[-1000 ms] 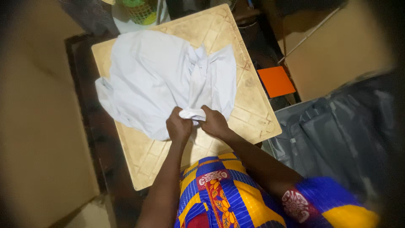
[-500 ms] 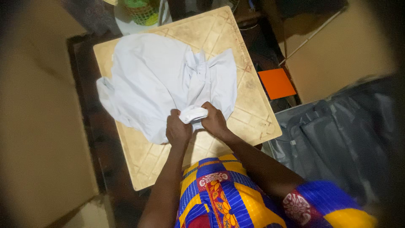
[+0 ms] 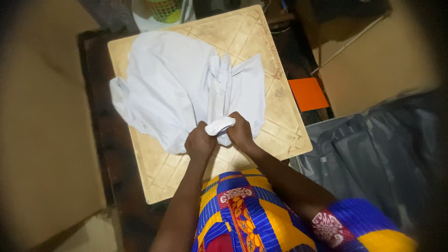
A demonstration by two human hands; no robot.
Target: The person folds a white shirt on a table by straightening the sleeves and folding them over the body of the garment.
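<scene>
Left hand (image 3: 199, 142) and right hand (image 3: 241, 132), both closed and side by side, grip the bunched near edge of a white garment (image 3: 177, 84) spread over a square tan desk (image 3: 280, 126), beside an orange card (image 3: 307, 94).

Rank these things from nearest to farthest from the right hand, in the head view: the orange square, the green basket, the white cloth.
1. White cloth: gripped by the right hand, on the board.
2. Orange square: off the board's edge, up and to the right.
3. Green basket: at the picture's top edge, beyond the board.
</scene>
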